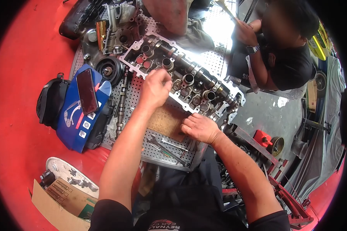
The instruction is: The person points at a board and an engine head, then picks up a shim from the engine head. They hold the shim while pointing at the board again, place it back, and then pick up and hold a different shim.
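Note:
An engine cylinder head (188, 106) lies at a slant across the perforated metal bench. One camshaft (181, 60) sits along its far side, and round bores stand open along the middle. My left hand (157, 87) is over the near edge of the head, its fingers curled together by the bores. What is in those fingers, if anything, is hidden. Lower right, my right hand (200, 128) rests against the head's near edge with bent, closed fingers, beside a brown board (165, 124). Its fingertips and anything they grip cannot be made out.
A second camshaft (122, 100), a pulley (108, 71) and a phone (87, 91) on a blue box (71, 115) lie left. Wrenches (167, 152) lie near the bench front. A co-worker (285, 50) stands far right. A cardboard box (61, 202) and parts tray (61, 167) are lower left.

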{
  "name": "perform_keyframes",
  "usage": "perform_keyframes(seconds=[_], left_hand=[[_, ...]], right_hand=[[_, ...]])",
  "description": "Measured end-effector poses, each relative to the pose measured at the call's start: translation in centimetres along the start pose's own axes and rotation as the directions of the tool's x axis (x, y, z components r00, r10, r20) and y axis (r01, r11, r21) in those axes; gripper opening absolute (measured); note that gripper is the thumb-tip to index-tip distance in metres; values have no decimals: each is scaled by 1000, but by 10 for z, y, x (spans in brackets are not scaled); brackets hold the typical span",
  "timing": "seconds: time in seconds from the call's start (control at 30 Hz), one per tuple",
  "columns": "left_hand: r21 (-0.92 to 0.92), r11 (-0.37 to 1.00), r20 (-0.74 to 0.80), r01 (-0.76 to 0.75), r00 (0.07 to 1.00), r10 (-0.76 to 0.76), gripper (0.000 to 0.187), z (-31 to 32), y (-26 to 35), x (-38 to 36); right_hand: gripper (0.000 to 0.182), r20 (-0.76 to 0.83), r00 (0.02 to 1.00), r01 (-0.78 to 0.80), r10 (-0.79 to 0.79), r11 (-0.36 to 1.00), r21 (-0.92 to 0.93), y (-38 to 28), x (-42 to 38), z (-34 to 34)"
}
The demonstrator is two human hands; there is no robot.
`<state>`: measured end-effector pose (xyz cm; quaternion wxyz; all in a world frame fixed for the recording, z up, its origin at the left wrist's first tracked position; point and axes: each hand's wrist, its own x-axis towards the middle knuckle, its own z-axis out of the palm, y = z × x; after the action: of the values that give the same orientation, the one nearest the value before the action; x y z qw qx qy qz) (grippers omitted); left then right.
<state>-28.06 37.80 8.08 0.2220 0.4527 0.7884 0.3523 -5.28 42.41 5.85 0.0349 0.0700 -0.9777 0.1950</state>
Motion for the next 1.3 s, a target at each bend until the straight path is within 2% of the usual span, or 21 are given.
perform_keyframes(seconds=[0.07, 0.13, 0.17, 0.23, 0.27, 0.3, 0.4, 0.43, 0.67, 0.87, 0.97, 1.17, 1.3], left_hand=[[-244, 952, 5, 188, 981, -192, 11, -6, 0, 0], [-512, 803, 47, 304, 944, -328, 13, -12, -3, 1], [-653, 711, 57, 262, 953, -298, 22, -17, -4, -2], [-869, 434, 91, 239, 938, -334, 27, -20, -7, -13], [-938, 275, 112, 214, 932, -344, 29, -20, -10, -21], [-966, 190, 115, 176, 949, -295, 29, -19, -16, -30], [-989, 83, 94, 121, 955, -280, 22, -18, -15, -53], [-991, 57, 100, 124, 941, -323, 17, -18, -12, -60], [-977, 205, -16, 56, 943, -333, 16, -15, -8, -83], [-970, 241, -78, 6, 938, -337, 18, -13, -11, -93], [-975, 223, -79, 7, 924, -375, 19, -12, -11, -98], [-963, 245, -36, 115, 844, -535, 19, -18, 0, -108], [-955, 281, -81, 95, 827, -556, 20, -12, -7, -122]], right_hand=[[10, 19, 1000, -6, 6, 1000, 1, -1, 0, -1], [6, 46, 999, -14, 14, 1000, 1, -2, 1, -4], [6, 40, 999, -18, 18, 1000, 2, -2, 1, -4], [6, 19, 999, -26, 26, 1000, 6, -3, 0, -3], [6, 21, 1000, -24, 24, 1000, -1, -3, 1, -3], [6, 24, 999, -21, 21, 1000, -8, -3, 1, -6], [7, 34, 999, -23, 23, 999, -24, -4, 2, -9], [7, 39, 999, -28, 29, 999, -24, -5, 2, -9], [6, 53, 998, -34, 36, 999, -37, -6, 2, -10], [7, 67, 997, -38, 41, 998, -46, -7, 3, -10], [7, 64, 997, -36, 39, 998, -50, -6, 3, -9], [9, 29, 999, -32, 34, 998, -56, -8, 5, -9], [11, 16, 1000, -18, 20, 997, -78, -8, 6, -9]])
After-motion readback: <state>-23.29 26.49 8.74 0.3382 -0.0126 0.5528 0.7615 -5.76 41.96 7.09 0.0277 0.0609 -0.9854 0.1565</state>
